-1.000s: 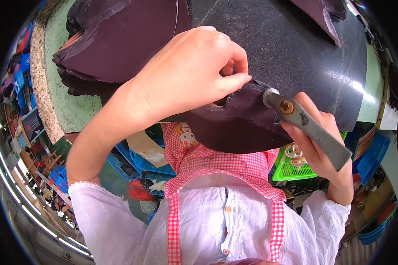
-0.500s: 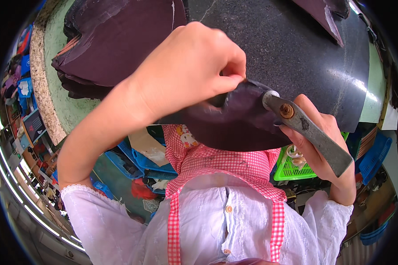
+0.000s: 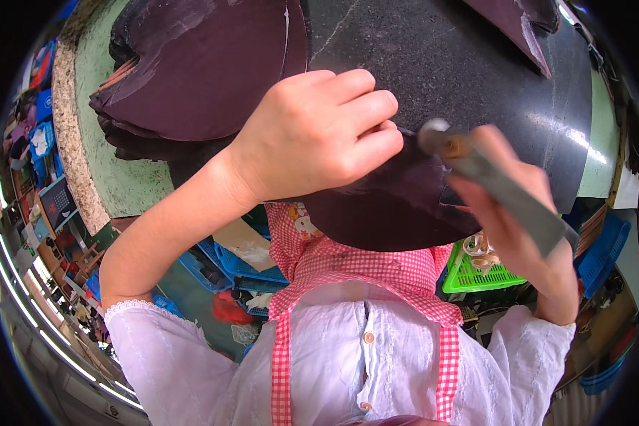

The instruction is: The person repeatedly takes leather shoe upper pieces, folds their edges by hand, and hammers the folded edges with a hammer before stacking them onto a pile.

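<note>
A dark purple-brown sheet piece, leather-like (image 3: 390,216), lies at the near edge of the black work slab (image 3: 433,57) and overhangs towards my apron. My left hand (image 3: 319,138) is closed in a pinch at its upper left edge; the fingertips' grip is partly hidden under the knuckles. On the right, my right hand (image 3: 497,231) is wrapped round a hammer (image 3: 508,192), blurred by motion. Its head has a small round face at the left and a wide flat grey end at the lower right. The round face is over the piece's upper right edge.
Stacked dark purple pieces (image 3: 199,85) lie at the far left, and another piece (image 3: 511,28) at the far right. The green table (image 3: 96,128) has a speckled rim. Below the slab are a bright green basket (image 3: 468,280) holding pale scraps and blue baskets (image 3: 216,266).
My left hand has come down and nearer, its fingers more curled. The piece has shifted slightly right and nearer. The hammer head has tilted and blurs with motion.
</note>
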{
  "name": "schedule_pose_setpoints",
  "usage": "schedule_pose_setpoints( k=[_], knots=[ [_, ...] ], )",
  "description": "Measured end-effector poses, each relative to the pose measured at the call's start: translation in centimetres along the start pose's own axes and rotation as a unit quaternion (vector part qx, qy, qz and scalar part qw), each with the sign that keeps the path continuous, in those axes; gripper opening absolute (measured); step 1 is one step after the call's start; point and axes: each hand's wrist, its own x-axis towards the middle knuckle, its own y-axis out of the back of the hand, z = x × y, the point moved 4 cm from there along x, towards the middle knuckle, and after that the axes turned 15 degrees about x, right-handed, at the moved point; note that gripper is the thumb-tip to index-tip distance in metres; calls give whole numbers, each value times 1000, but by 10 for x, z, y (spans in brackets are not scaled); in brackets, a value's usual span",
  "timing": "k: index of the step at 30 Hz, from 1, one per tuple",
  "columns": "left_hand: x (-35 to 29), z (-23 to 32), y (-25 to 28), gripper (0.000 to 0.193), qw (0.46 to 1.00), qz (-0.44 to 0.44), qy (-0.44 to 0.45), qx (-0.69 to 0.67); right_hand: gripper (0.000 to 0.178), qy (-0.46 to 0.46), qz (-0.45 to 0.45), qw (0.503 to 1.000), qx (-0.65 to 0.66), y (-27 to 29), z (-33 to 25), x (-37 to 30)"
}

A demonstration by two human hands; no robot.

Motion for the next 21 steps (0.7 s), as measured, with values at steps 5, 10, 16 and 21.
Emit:
schedule_pose_setpoints(
  k=[5,10,16,21],
  knots=[
    [-1,4,1,23,1000,-11,12,20,20,-91,31,995,40,6,-7,11],
    [-15,-11,1,26,984,-47,140,-102,18,-40,-9,998,54,-3,-1,12],
    [-22,8,2,25,991,25,133,15,20,28,-43,999,-12,-15,-4,16],
    [-26,3,2,26,975,-7,219,-46,19,26,-44,998,-31,-4,-2,27]
  ],
)
